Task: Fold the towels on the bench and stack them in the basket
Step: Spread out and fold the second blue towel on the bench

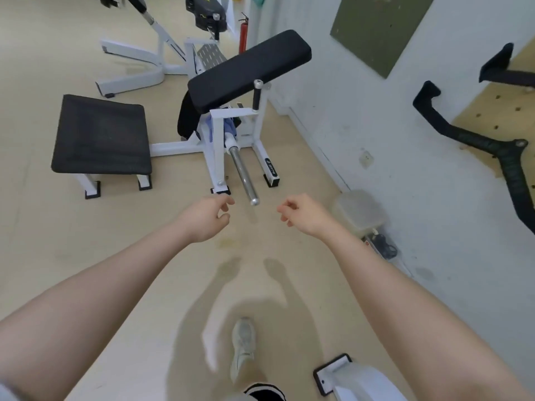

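Both my arms reach forward over the tan floor. My left hand (207,217) and my right hand (301,214) hang with fingers loosely curled and hold nothing. Ahead stands a white-framed gym machine with a black padded rest (249,69) and a separate black seat (101,134). A bit of blue-and-white cloth (228,127) shows behind the machine's frame, mostly hidden. A translucent plastic container (359,212) sits on the floor by the wall, right of my right hand. No basket is clearly seen.
A chrome bar (243,175) sticks out from the machine toward my hands. More white machines stand at the back. The white wall runs along the right, with black handles (477,146) on a pegboard. My shoe (243,345) is below, with a machine foot (333,371) beside it.
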The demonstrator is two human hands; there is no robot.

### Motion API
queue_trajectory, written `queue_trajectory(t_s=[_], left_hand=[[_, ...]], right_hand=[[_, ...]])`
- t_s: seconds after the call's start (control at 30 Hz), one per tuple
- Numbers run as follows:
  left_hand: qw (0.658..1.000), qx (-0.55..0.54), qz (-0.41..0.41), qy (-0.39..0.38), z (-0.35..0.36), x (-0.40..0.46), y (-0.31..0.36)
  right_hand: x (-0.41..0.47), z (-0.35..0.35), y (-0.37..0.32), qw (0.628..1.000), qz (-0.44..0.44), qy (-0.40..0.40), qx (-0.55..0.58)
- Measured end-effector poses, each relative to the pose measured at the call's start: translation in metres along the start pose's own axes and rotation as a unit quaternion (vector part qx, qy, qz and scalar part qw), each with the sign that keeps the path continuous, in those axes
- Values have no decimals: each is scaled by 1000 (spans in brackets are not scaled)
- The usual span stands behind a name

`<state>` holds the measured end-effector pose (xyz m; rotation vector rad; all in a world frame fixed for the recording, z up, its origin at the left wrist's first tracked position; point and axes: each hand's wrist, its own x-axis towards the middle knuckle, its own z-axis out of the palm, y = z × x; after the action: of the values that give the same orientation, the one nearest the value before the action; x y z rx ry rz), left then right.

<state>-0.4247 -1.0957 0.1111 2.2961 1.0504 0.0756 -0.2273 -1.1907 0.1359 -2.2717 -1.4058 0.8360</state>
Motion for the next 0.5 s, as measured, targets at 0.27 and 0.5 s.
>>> queue_trajectory(t_s=[0.27, 0.5], left_hand=[[999, 25, -28, 26, -134, 151, -95], [998, -3, -69, 15, -234, 270, -196]], right_hand=[[217, -21, -99, 1000, -24, -15, -3], [388, -12, -188, 998, -14, -54, -12]])
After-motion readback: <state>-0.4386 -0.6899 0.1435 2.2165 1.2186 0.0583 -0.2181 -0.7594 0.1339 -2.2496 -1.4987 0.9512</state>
